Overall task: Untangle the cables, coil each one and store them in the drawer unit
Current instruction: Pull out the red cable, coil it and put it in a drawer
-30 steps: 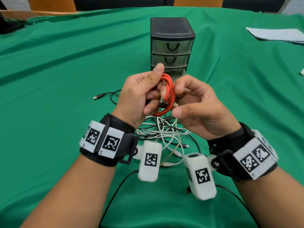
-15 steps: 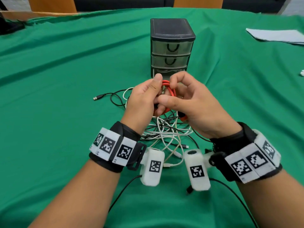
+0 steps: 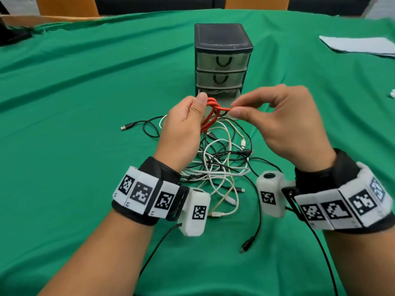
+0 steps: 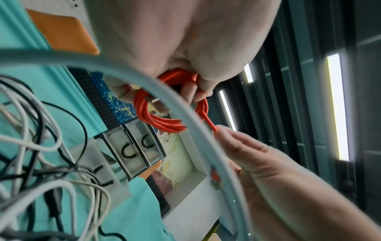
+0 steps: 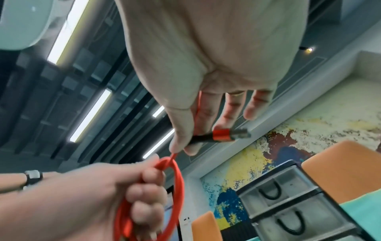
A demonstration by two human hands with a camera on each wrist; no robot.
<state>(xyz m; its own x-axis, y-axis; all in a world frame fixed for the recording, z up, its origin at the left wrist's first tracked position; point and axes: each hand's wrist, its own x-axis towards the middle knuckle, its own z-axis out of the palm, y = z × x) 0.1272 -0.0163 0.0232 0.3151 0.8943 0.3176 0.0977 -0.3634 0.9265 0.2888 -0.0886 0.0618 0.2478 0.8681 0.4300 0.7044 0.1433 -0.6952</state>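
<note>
1. My left hand [image 3: 183,122] grips the coiled orange cable [image 3: 210,117], fingers [image 5: 144,192] curled through its loops, thumb on top.
2. My right hand [image 3: 284,124] pinches the cable's free end between thumb and forefinger; its plug [image 5: 226,134] juts past my fingertips.
3. Just beyond my fingers stands the drawer unit [image 3: 222,58], bottom drawer pulled out.
4. Below my fingers, black and white cables [image 3: 222,165] lie tangled on the green desk [image 3: 74,124].
</note>
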